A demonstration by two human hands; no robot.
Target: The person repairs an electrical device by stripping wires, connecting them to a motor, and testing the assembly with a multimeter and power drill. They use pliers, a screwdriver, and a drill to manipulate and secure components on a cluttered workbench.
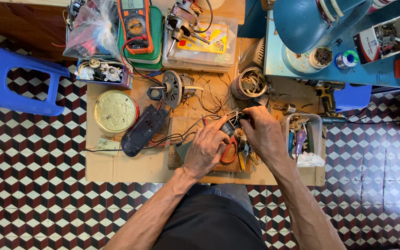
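At the centre of the frame, the left hand (pixel 205 150) and right hand (pixel 264 132) meet over a small black wired part (pixel 231 125), fingers curled and pinching it from both sides. Red-handled scissors (pixel 229 152) lie just below. A round tin lid (pixel 115 111) sits left on the cardboard sheet (pixel 130 169).

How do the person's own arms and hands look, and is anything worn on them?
Both forearms are bare up to the lower picture edge: no sleeves show. The left hand and the right hand wear no gloves. No watch, bracelet or ring is visible. The forearms look lean, with raised veins and tendons.
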